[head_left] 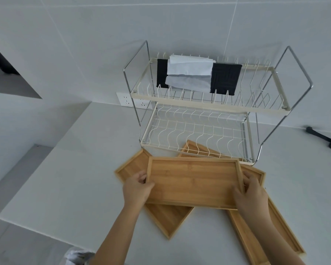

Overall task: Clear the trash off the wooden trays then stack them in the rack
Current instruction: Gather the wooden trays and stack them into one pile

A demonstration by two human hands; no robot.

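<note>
I hold a bare wooden tray (193, 181) level above the counter, my left hand (137, 188) gripping its left end and my right hand (251, 196) its right end. Under it lie two more wooden trays: one (166, 219) angled to the left and one (275, 232) stretching to the lower right, partly covered by my right arm. Another tray (194, 150) sits partly beneath the wire dish rack (197, 131). No trash shows on any tray.
The two-tier rack stands against the tiled wall; its upper tier (208, 104) carries a black item and folded white paper (189, 73). A black tool (323, 137) lies at the right. A wall socket (128, 100) is behind the rack. Something white (76, 255) sits below the counter edge.
</note>
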